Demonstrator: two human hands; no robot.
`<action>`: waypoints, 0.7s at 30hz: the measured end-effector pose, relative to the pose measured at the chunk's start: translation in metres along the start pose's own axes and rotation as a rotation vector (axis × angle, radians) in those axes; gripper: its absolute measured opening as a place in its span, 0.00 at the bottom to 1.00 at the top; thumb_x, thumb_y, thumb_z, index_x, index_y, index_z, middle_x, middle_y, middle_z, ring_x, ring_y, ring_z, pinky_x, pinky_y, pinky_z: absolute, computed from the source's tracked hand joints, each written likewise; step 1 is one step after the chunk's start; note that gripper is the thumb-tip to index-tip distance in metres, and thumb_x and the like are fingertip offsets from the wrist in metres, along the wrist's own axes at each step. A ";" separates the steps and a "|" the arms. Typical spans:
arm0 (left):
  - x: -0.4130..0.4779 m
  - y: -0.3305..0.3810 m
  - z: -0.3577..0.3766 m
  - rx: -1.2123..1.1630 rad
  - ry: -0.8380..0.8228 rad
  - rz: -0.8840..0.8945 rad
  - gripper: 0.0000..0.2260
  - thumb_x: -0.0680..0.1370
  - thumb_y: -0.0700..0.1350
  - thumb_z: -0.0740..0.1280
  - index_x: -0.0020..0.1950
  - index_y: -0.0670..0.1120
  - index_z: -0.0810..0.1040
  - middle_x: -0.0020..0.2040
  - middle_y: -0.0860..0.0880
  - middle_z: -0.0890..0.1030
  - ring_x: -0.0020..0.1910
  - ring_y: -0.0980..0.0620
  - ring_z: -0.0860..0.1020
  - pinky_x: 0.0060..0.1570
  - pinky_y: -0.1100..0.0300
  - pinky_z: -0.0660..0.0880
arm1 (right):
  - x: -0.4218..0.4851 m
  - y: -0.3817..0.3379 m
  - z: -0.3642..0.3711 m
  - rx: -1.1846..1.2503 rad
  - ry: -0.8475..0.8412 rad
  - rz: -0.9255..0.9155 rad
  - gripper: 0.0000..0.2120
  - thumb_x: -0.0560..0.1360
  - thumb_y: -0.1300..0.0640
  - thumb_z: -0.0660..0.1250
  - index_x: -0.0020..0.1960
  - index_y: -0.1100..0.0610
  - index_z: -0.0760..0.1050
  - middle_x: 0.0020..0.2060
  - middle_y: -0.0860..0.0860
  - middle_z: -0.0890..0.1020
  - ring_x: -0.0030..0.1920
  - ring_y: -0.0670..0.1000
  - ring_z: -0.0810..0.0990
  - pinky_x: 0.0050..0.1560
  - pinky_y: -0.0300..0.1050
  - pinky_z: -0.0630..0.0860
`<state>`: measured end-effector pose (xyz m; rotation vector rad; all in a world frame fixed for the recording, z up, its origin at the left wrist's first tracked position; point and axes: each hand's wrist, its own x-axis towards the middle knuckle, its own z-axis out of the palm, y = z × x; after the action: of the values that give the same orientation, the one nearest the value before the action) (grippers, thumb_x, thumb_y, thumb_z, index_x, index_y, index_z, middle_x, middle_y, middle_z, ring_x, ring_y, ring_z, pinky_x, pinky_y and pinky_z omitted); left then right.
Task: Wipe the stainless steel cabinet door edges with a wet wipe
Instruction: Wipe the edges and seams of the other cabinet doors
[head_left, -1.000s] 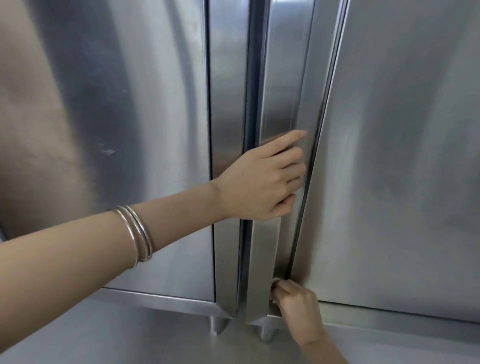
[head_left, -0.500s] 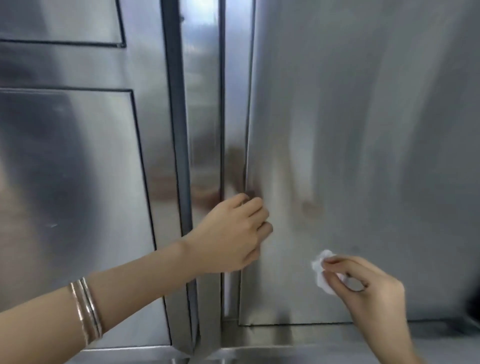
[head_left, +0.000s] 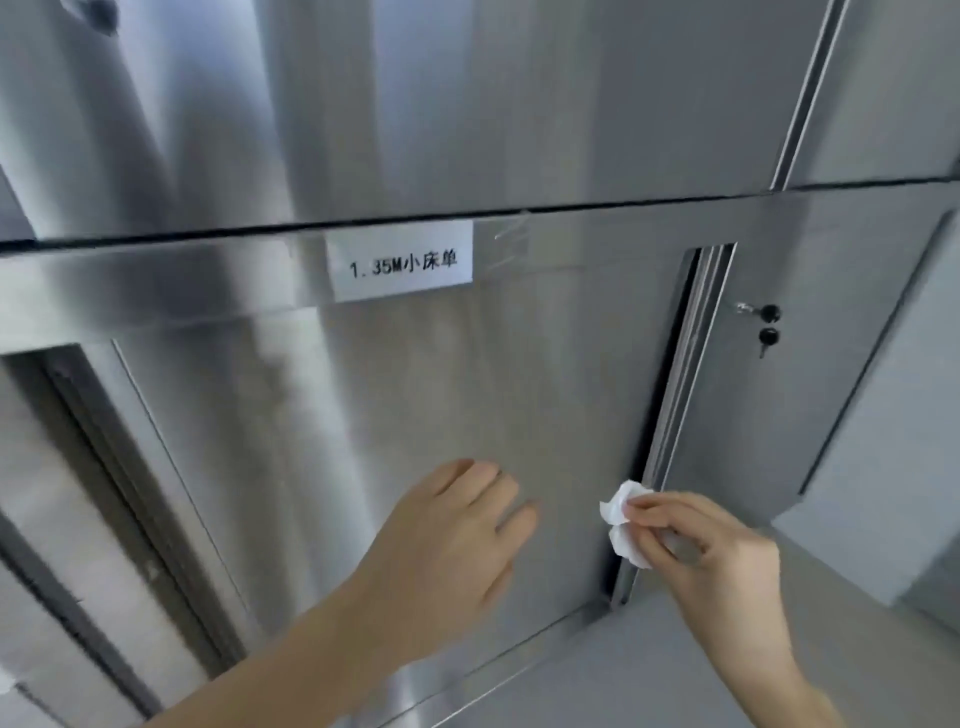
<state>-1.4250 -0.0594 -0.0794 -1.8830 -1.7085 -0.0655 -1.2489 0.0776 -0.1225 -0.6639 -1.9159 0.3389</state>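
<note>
Head view: left hand (head_left: 457, 540) flat, fingers straight, on cabinet door (head_left: 467, 389). Right hand (head_left: 711, 551) pinches crumpled wet wipe (head_left: 621, 519) against low part of door's right edge (head_left: 670, 405). Judgement: this edge barely begun; upper stretch and other edges likely left.

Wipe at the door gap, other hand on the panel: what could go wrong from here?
1. The left hand lies flat on the door panel while the right hand pinches the wet wipe at the door edge; if the panel shifts, that hand could get nipped in the gap.
2. An upward stroke might brush the keys hanging beside that edge.
</note>
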 end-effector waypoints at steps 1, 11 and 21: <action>0.013 -0.001 -0.025 -0.016 0.002 0.005 0.14 0.69 0.47 0.59 0.50 0.49 0.81 0.44 0.51 0.80 0.47 0.48 0.79 0.52 0.57 0.66 | 0.016 -0.015 -0.026 -0.008 -0.004 0.028 0.12 0.60 0.73 0.77 0.35 0.58 0.82 0.38 0.43 0.82 0.42 0.42 0.78 0.43 0.27 0.72; 0.089 0.030 -0.222 -0.390 -0.080 0.047 0.22 0.61 0.45 0.77 0.54 0.48 0.82 0.49 0.50 0.81 0.49 0.49 0.81 0.51 0.59 0.76 | 0.119 -0.148 -0.237 -0.032 -0.014 0.274 0.11 0.62 0.72 0.77 0.35 0.57 0.83 0.37 0.46 0.84 0.42 0.43 0.80 0.42 0.33 0.75; 0.127 0.079 -0.236 -0.395 -0.104 -0.058 0.22 0.60 0.42 0.77 0.54 0.46 0.83 0.53 0.46 0.81 0.50 0.45 0.81 0.48 0.56 0.79 | 0.133 -0.113 -0.309 -0.141 -0.169 0.222 0.08 0.64 0.69 0.76 0.36 0.58 0.82 0.38 0.47 0.84 0.40 0.48 0.82 0.35 0.47 0.78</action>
<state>-1.2483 -0.0517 0.1376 -2.1471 -1.9306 -0.3572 -1.0448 0.0464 0.1666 -0.9725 -2.0439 0.4125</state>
